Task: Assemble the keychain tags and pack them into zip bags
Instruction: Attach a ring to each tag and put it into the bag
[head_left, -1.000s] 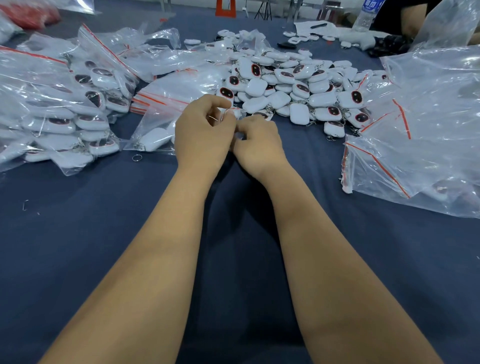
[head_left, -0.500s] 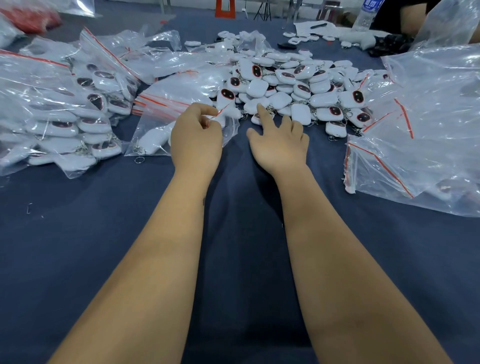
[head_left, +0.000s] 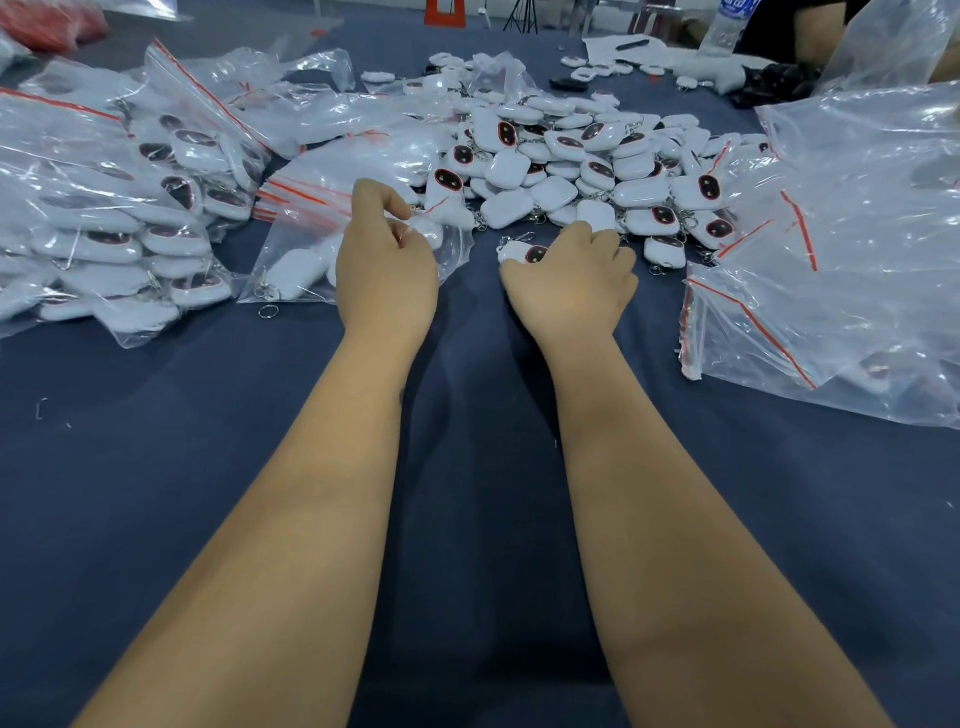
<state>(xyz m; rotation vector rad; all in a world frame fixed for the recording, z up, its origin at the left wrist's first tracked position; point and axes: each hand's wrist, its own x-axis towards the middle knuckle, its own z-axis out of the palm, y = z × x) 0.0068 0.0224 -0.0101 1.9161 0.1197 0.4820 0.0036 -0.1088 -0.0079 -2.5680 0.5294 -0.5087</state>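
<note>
Blue cloth table; left hand pinching zip bag; right hand curled around keychain tag.

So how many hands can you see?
2. The left hand pinches the edge of a zip bag; the right hand grips a tag beside the pile. Another person's arm shows at the far back, its hand hidden.

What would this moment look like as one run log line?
left hand: pinching zip bag mouth | right hand: closing on loose keychain tag | tag pile: beyond hands | stage: bagging next tag
</note>
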